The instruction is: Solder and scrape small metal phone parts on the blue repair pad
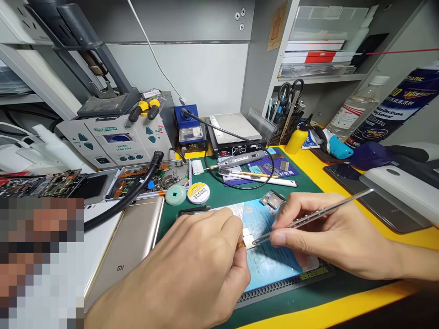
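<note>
Between thumb and forefinger, my left hand (199, 260) pinches a small white piece with a copper-coloured edge (249, 240); my fingers hide part of it. My right hand (332, 233) is closed on slim metal tweezers (318, 212), whose tips meet the right side of that piece. Both hands are over a glossy blue printed sheet (270, 274) on the green mat (303, 297). A small grey metal phone part (272, 199) lies at the sheet's far edge, just left of my right fingers.
A gold phone back (140, 233) lies left of my left hand. Behind are a round tin (198, 193), a tray of circuit boards (164, 178), a soldering iron (243, 159), and a hot-air station (120, 137) with a black hose. At right lies a dark phone (377, 196).
</note>
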{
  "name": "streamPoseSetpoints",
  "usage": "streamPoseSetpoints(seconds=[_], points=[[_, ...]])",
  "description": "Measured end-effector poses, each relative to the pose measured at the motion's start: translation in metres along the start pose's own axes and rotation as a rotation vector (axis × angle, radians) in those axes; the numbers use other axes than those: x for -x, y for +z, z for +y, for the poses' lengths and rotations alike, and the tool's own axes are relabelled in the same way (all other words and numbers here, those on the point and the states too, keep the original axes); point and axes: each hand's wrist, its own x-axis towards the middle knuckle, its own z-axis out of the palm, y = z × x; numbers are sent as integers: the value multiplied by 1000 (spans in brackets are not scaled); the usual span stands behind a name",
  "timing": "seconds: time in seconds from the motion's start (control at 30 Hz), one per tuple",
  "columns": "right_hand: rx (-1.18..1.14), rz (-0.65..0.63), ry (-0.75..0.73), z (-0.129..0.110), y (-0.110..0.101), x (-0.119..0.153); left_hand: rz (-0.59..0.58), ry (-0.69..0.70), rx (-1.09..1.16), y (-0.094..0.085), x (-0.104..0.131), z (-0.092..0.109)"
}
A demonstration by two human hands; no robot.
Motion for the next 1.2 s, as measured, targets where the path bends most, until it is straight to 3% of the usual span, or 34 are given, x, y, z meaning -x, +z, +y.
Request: streamPoseSetpoints(seconds=[1.2], points=[[247,-11,-297,11,-1,5,52,41,-43,1,0,1]])
